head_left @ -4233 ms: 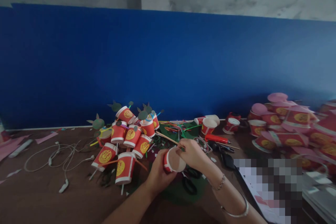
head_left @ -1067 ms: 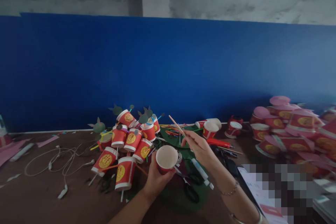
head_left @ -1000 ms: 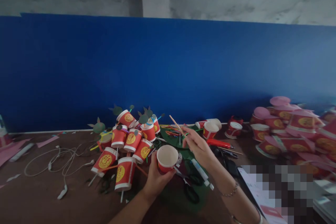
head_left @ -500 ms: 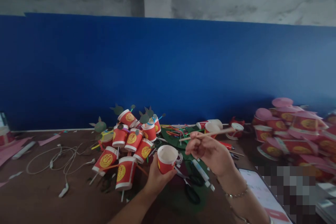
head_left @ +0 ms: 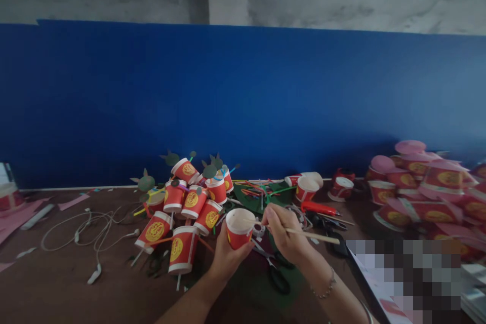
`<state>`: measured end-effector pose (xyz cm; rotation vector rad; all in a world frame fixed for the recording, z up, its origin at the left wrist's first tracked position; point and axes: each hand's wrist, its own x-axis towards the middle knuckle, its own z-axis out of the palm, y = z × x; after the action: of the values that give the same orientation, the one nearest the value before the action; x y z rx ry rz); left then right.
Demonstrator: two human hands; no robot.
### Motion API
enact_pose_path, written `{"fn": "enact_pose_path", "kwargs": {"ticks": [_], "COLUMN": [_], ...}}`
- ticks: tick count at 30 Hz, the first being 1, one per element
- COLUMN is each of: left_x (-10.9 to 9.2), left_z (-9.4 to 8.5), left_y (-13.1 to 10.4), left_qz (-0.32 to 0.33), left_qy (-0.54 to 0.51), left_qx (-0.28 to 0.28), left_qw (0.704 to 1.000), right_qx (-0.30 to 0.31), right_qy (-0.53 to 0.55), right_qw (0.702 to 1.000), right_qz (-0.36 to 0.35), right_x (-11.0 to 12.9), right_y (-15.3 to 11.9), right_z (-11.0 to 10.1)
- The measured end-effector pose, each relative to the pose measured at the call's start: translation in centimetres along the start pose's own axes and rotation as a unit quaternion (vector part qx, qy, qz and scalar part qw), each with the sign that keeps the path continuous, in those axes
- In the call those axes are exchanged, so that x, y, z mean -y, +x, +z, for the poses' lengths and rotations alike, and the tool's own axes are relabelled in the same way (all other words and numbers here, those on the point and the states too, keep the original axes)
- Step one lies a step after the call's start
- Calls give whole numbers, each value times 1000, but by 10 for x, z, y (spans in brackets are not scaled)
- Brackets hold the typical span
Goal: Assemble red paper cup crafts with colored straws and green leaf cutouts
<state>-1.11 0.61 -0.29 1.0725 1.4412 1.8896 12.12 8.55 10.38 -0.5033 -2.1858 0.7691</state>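
My left hand (head_left: pixel 229 257) is wrapped round a red paper cup (head_left: pixel 240 237) with a white rim, its mouth tilted toward me. Between the fingers of my right hand (head_left: pixel 285 230) is a thin wooden chopstick (head_left: pixel 319 236). Its tip reaches into the cup's mouth; whether it touches the inner wall I cannot tell. Below my right hand lie scissors (head_left: pixel 279 278) with black handles. To the left of the held cup is a heap of red cup figures (head_left: pixel 182 250) with pipe-cleaner limbs and paper heads.
White wired earphones (head_left: pixel 93 273) lie on the brown table (head_left: pixel 76 304) at left. A red utility knife (head_left: pixel 320 208), loose cups (head_left: pixel 307 188) and pipe cleaners (head_left: pixel 258 190) are farther back. Pink-trimmed cups (head_left: pixel 448 177) pile up at right, near a phone (head_left: pixel 374 283). A blue panel (head_left: pixel 243 101) stands behind.
My right hand has come down and left, bringing the chopstick's tip into the cup. The chopstick now slants the other way. The left hand and cup stay nearly in place.
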Motion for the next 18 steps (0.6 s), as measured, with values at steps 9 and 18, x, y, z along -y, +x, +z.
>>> {"fn": "enact_pose_path", "kwargs": {"ticks": [9, 18], "left_x": [-5, -2], "left_z": [2, 1], "left_y": [1, -1], "left_qz": [-1, 2], "left_qy": [3, -1], "left_qx": [0, 4], "left_qw": [1000, 1000], "right_qx": [24, 25], "right_qy": [-25, -12], "right_qw": [998, 997], "right_qz": [-45, -70], "right_x": [2, 1], "right_y": [2, 0], "right_z": [7, 9]}}
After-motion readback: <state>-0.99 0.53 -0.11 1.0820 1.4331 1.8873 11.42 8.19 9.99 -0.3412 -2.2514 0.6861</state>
